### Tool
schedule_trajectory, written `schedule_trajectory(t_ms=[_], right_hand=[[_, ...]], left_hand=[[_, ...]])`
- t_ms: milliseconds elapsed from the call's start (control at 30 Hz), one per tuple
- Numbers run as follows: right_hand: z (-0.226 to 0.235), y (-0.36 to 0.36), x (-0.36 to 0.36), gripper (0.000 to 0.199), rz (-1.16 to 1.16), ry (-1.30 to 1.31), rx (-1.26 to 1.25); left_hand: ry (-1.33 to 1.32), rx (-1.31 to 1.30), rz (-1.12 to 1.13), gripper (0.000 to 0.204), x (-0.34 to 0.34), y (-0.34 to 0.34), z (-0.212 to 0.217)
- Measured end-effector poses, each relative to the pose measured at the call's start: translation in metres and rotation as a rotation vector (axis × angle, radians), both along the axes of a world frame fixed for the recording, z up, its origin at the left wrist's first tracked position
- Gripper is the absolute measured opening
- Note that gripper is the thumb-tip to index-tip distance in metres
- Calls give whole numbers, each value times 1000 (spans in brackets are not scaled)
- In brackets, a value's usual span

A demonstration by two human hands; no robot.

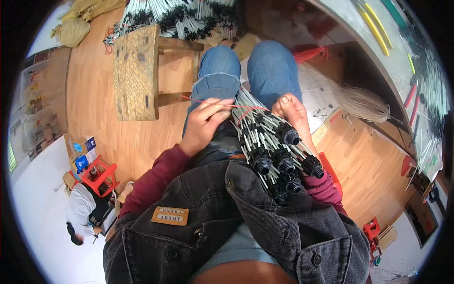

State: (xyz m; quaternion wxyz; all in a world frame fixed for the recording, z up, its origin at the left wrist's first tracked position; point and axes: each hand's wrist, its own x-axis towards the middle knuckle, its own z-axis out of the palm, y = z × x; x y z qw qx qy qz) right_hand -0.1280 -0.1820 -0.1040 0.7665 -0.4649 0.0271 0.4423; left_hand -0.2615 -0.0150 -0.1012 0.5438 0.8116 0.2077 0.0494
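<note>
A bundle of thin white cables (253, 128) with black plastic connectors (283, 163) lies across my lap, connector ends toward my body. A thin red string (227, 104) passes over the bundle and loops around it. At the bundle's left, my left hand (208, 124) is closed, thumb and fingers pinching the string, whose loose end sticks out to the left. On the other side my right hand (293, 116) is closed with its thumb uppermost, where the string reaches it. Its fingers are partly hidden by the bundle.
A wooden stool (136, 73) stands ahead to the left, with a heap of similar cables (182, 16) beyond it. At right is a table (378, 61) with pliers-like yellow handles (373, 26). A person (87, 210) works at the far left beside a red stool (100, 176).
</note>
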Motion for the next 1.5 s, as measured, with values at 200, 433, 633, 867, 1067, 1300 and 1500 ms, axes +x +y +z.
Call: schedule_trajectory(t_ms=[200,433,633,867,1067,1300,1500], right_hand=[[-1,1,-1,22,4,-35,-27],[-4,1,6,23,38,-61,13],[-10,1,8,24,33,-53,80],[-3,1,15,24,78,88,98],[13,8,29,23,6,184,97],[6,36,55,19,109,-2,-37],[12,65,65,23,328,-416,-119]], left_hand=[[-222,-199,-239,19,48,-4,-10],[-12,-881,31,21,58,-19,-5],[28,-895,96,20,62,-25,-3],[31,-882,78,17,64,-21,2],[62,-917,88,16,72,-18,9],[59,-816,-26,12,75,-12,7],[106,-745,-114,8,81,-5,10]])
